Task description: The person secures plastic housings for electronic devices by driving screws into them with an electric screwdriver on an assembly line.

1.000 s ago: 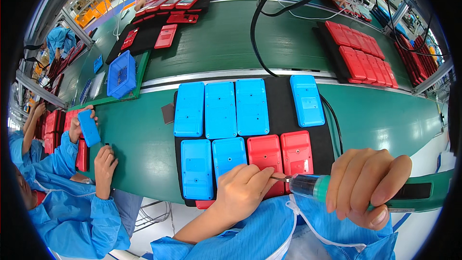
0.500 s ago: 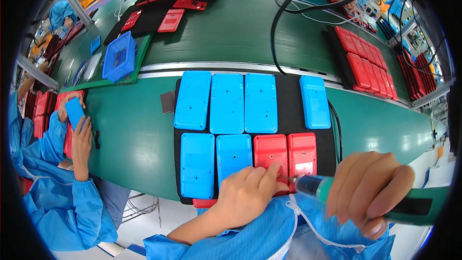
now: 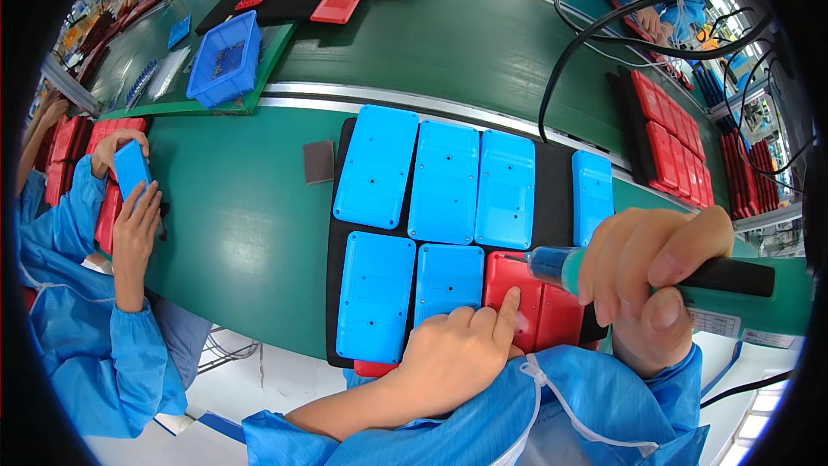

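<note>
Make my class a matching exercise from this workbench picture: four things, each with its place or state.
1. Blue rectangular plastic bin
2. Green-and-black handheld driver
3. Red rectangular plastic case at the driver's tip
4. Small, flat, dark rectangle

A. In the right grip
B. On the green table, left of the black mat
C. Holding small loose parts
D. Partly covered by the left grip

Pairs: 1-C, 2-A, 3-D, 4-B

The green counter (image 3: pixel 241 242) holds a brown square (image 3: pixel 319 162) beside a black mat (image 3: pixel 553 181), which bears blue cases (image 3: pixel 374 298) and red cases (image 3: pixel 500 280).
</note>
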A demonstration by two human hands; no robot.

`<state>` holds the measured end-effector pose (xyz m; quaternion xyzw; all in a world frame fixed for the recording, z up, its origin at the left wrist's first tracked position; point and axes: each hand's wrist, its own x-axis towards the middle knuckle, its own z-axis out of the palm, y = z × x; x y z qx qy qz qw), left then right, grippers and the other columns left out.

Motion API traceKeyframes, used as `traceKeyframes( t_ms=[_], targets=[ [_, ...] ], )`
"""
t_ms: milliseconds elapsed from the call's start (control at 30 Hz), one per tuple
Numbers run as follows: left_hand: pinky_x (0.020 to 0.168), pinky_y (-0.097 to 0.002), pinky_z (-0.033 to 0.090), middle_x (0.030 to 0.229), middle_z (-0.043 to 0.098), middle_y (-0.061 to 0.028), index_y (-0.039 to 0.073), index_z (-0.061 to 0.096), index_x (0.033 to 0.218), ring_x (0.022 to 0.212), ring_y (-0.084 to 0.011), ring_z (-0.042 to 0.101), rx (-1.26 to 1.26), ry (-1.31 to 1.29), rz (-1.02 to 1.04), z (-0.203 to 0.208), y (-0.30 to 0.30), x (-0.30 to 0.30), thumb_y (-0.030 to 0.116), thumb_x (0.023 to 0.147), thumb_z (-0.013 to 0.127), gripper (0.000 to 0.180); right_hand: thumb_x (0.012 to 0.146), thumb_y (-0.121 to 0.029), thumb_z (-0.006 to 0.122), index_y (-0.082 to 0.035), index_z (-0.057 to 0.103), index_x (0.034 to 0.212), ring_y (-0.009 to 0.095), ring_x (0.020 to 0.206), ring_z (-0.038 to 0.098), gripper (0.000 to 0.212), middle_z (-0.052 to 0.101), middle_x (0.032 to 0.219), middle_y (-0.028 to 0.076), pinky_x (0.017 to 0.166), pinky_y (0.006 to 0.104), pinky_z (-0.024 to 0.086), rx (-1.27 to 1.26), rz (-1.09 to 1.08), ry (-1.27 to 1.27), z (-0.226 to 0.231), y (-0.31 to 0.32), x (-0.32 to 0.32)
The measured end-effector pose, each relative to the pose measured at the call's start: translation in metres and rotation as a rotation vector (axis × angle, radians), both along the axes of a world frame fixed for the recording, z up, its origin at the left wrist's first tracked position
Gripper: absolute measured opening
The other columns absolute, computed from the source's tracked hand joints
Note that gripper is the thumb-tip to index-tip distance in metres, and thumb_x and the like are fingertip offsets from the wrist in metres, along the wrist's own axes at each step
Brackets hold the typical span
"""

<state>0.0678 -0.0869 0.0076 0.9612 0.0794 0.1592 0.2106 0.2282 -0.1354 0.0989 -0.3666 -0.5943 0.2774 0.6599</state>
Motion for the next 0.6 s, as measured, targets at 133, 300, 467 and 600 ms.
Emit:
traceKeyframes(
  t_ms=[133, 300, 467, 600],
  targets=[
    [0.04, -0.0252, 0.04, 0.058, 0.047, -0.0013, -0.001, 0.054, 0.111, 0.051, -0.0133, 0.05, -0.004, -0.011, 0.006, -0.003, 0.002, -0.001, 0.037, 0.069, 0.063, 0.057, 0.081, -0.027, 0.062, -0.01, 0.039, 0.084, 0.011, 0.041, 0.048, 0.029, 0.047, 0.052, 0.0, 0.039, 0.0249, 0.042, -0.074, -0.135, -0.062, -0.001, 0.009, -0.008],
    [0.039, -0.0225, 0.04, 0.056, 0.046, -0.0011, -0.005, 0.056, 0.108, 0.05, -0.0118, 0.049, 0.007, -0.059, -0.011, -0.002, 0.002, 0.001, 0.025, 0.068, 0.06, 0.05, 0.079, -0.027, 0.064, -0.009, 0.039, 0.084, 0.011, 0.042, 0.049, 0.031, 0.047, 0.052, 0.0, 0.04, 0.0251, 0.042, -0.083, -0.111, -0.137, -0.002, 0.012, -0.007],
    [0.039, -0.022, 0.039, 0.056, 0.046, -0.0009, -0.004, 0.057, 0.108, 0.051, -0.0115, 0.049, 0.001, -0.041, 0.003, -0.007, 0.0, -0.001, 0.022, 0.068, 0.059, 0.047, 0.077, -0.024, 0.067, -0.008, 0.041, 0.083, 0.012, 0.042, 0.048, 0.031, 0.047, 0.052, 0.001, 0.041, 0.0262, 0.043, -0.207, 0.062, -0.109, 0.005, 0.019, -0.003],
    [0.039, -0.0214, 0.039, 0.056, 0.046, -0.0006, -0.003, 0.058, 0.107, 0.05, -0.0112, 0.048, 0.025, -0.059, 0.006, -0.008, -0.001, 0.0, 0.018, 0.068, 0.058, 0.045, 0.077, -0.023, 0.067, -0.008, 0.041, 0.082, 0.012, 0.042, 0.048, 0.031, 0.047, 0.052, 0.002, 0.042, 0.0264, 0.043, -0.259, -0.141, 0.054, 0.006, 0.02, -0.019]
  ],
)
